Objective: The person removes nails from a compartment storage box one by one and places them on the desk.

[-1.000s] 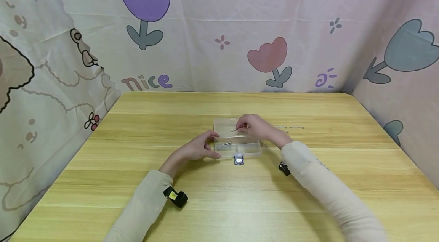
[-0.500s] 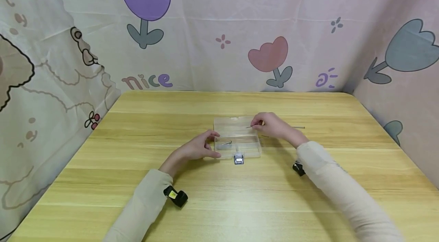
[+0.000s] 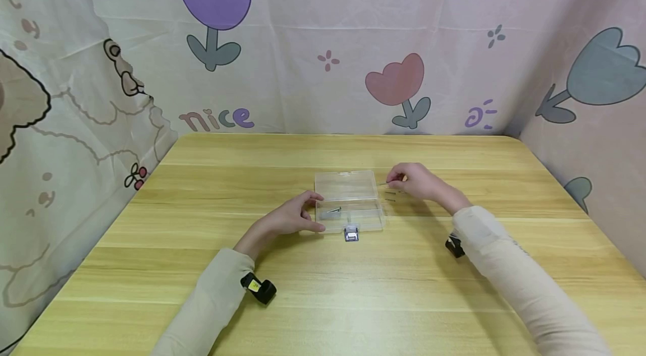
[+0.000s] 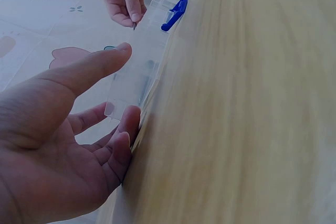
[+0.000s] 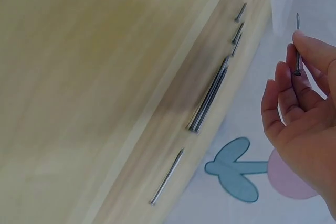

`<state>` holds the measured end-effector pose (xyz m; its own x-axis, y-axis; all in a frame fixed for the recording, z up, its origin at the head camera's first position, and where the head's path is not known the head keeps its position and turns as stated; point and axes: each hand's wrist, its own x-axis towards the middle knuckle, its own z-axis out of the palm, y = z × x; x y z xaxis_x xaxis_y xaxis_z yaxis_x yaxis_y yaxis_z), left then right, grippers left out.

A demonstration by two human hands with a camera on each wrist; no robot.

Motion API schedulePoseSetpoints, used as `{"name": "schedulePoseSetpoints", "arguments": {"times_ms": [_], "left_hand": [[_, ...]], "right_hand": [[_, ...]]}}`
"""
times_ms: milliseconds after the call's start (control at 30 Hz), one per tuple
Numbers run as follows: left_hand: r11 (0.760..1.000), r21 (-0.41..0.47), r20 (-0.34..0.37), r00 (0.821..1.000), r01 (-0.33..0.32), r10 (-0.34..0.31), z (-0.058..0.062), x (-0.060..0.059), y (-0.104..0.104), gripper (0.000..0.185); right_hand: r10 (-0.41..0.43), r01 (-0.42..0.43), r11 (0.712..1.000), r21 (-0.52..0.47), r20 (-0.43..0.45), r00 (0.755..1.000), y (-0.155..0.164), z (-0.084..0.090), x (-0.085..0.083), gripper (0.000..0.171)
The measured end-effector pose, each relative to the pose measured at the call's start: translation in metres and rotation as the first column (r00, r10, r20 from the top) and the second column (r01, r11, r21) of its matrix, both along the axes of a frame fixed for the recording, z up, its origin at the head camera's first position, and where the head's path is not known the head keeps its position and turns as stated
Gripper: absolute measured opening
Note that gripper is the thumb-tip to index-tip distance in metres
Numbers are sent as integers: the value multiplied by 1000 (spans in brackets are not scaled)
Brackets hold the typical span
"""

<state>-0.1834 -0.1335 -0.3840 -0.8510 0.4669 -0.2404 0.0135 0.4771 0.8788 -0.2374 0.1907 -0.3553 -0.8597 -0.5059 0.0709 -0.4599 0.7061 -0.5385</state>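
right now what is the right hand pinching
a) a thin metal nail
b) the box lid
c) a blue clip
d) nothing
a: the right hand pinches a thin metal nail between thumb and fingertips, with more nails lying on the wooden table.

Light is even and bright across all three views, soft enough that the right hand (image 3: 421,183) and left hand (image 3: 289,219) cast only faint, short shadows on the table (image 3: 323,283) beneath them. The head view is sharp near the hands and bows outward toward its edges. Both wrist views are softer: wood grain smears into streaks beside the hands, perhaps from motion. The clear box (image 3: 349,203) by the left hand shows mild glare.
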Motion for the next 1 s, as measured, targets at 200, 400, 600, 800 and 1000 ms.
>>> {"name": "schedulePoseSetpoints", "arguments": {"times_ms": [200,400,600,800,1000], "left_hand": [[1000,1,-4,1000,2,-2,0,0,0,67],[1000,-6,-1,1000,-4,4,1,0,1,66],[1000,-4,-7,1000,-1,1,1,0,0,66],[1000,-9,-11,1000,-2,2,0,0,0,67],[1000,-14,-14,1000,-4,4,0,0,1,67]], "right_hand": [[-33,33,999,0,-5,999,17,-2,-1,5],[-86,86,996,-1,23,996,33,-3,1,4],[-127,127,992,12,29,992,50,-6,4,5],[-147,147,989,12,36,988,65,-8,9,6],[-158,158,987,20,12,987,75,-12,12,5]]}}
